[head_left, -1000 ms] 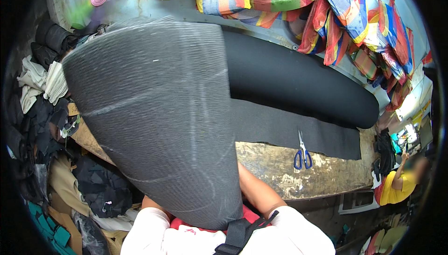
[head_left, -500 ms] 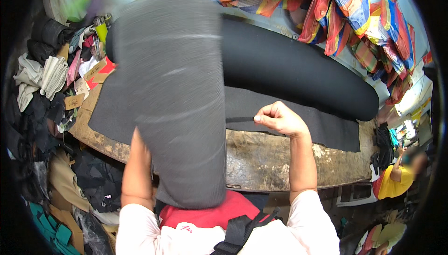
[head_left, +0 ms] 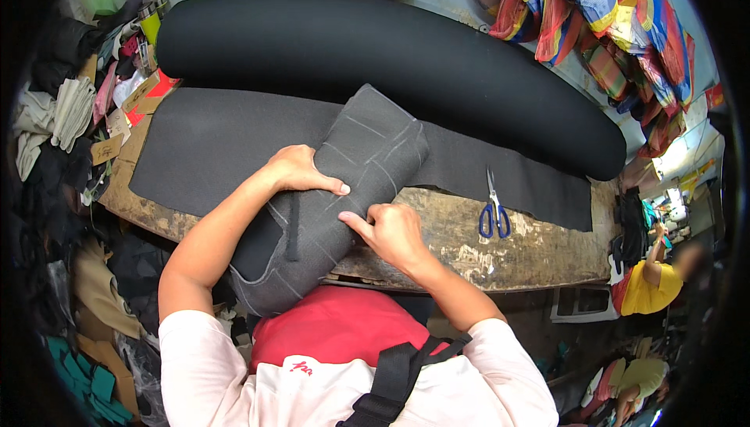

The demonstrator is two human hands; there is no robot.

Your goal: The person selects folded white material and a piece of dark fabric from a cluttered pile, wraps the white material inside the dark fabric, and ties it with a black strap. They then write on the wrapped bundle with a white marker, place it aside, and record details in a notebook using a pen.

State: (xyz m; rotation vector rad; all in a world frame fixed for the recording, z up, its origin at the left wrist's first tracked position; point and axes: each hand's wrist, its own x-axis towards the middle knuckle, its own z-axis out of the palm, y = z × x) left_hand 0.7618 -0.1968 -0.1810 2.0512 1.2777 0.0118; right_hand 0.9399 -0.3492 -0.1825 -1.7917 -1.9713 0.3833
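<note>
A dark grey fabric bundle (head_left: 376, 139), marked with pale chalk lines, lies slantwise over the table's front edge and against my body. My left hand (head_left: 298, 171) grips its left side, the thumb laid across the top. On the opposite side my right hand (head_left: 397, 233) holds the bundle's edge, thumb on top and the other fingers curled and partly hidden. Between the lower folds, a smooth black patch (head_left: 258, 246) shows. A narrow dark strip (head_left: 293, 228) rests on the bundle below my left hand. Blue-handled scissors (head_left: 494, 210) lie to the right, beyond my right hand.
A long black fabric roll (head_left: 391, 44) spans the back of the worn wooden table (head_left: 445, 247), with a flat grey sheet (head_left: 211, 142) before it. Cloth scraps (head_left: 74, 118) crowd the left. Striped bags (head_left: 594, 5) hang behind; a person in yellow (head_left: 658, 288) is at far right.
The raised, blurred grey fabric has come down and now lies as a compact bundle. My right hand, earlier pinching a thin dark strip, has moved left onto the bundle. The scissors have come into sight.
</note>
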